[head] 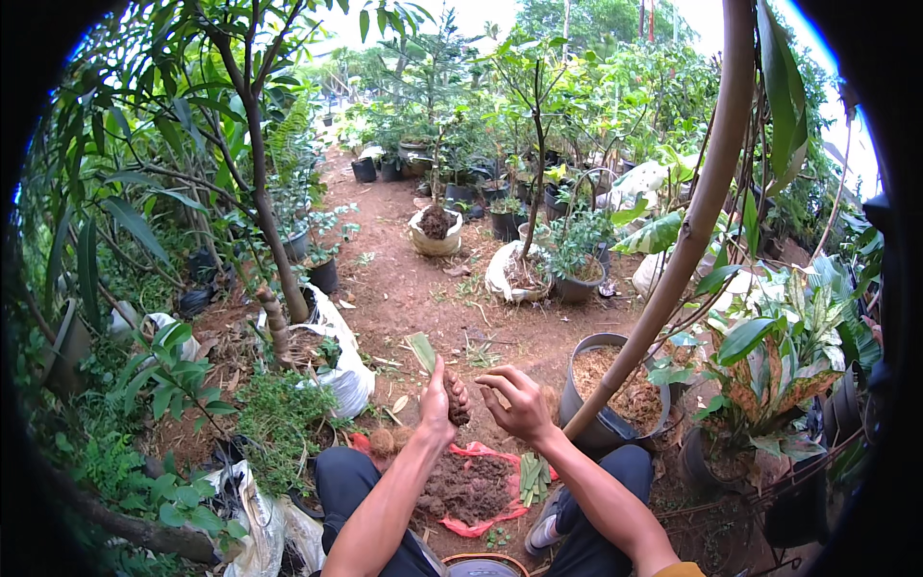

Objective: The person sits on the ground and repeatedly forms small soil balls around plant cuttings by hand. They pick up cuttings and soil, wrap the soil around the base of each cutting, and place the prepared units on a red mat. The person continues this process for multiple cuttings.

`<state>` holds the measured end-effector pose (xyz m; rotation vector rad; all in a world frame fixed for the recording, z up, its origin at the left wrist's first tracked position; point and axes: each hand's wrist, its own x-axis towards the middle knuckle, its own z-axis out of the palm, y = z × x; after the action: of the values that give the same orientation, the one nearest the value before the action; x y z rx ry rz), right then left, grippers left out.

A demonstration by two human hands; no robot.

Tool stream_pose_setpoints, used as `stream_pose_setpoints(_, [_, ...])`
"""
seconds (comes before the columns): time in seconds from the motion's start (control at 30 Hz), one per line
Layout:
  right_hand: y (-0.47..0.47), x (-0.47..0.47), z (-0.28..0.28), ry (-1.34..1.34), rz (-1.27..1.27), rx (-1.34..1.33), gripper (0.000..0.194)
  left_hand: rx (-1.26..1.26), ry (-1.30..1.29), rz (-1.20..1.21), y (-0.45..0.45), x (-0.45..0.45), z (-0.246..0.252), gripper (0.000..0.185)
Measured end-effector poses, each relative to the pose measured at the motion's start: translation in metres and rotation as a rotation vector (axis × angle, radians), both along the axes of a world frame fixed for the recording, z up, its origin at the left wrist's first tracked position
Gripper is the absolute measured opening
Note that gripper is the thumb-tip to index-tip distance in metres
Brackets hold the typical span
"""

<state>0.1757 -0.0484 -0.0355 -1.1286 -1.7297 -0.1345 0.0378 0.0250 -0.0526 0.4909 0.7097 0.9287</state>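
Observation:
My left hand [437,404] is closed around a green leaf cutting [420,351] and a clump of dark potting mix [458,402]. The cut leaf piece sticks up past my thumb, and the mix sits under my curled fingers. Just to the right, my right hand [518,404] is raised with its fingers bent and apart, and I see nothing in it. Below both hands, a red plastic sheet [472,530] lies on the ground under a heap of brown potting mix [469,483]. Several cut leaf strips [534,479] are stacked at the sheet's right edge.
A thick bamboo pole [678,252] slants down beside a large grey pot [577,389] at right. White sacks with plants, such as the left one [353,382], stand about. A variegated potted plant [764,375] is far right. The dirt path [389,238] runs ahead.

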Motion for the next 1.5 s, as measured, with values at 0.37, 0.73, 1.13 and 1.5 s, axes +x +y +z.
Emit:
stream_pose_setpoints(0.37, [0.002,0.012,0.003,0.134,-0.059,-0.023,0.015,0.071,-0.419,-0.102,0.006,-0.009,-0.011,0.069])
stream_pose_setpoints(0.73, [0.001,0.007,0.001,0.161,-0.027,-0.132,0.014,0.09,-0.27,-0.104,0.0,0.005,-0.013,0.044])
stream_pose_setpoints(1.13, [0.003,0.012,0.003,0.185,-0.073,-0.073,0.012,0.081,-0.41,-0.093,0.002,0.001,0.001,0.035])
stream_pose_setpoints(1.5, [0.004,0.011,0.004,0.208,-0.072,-0.074,0.012,0.039,-0.327,-0.095,0.0,0.0,-0.002,0.036])
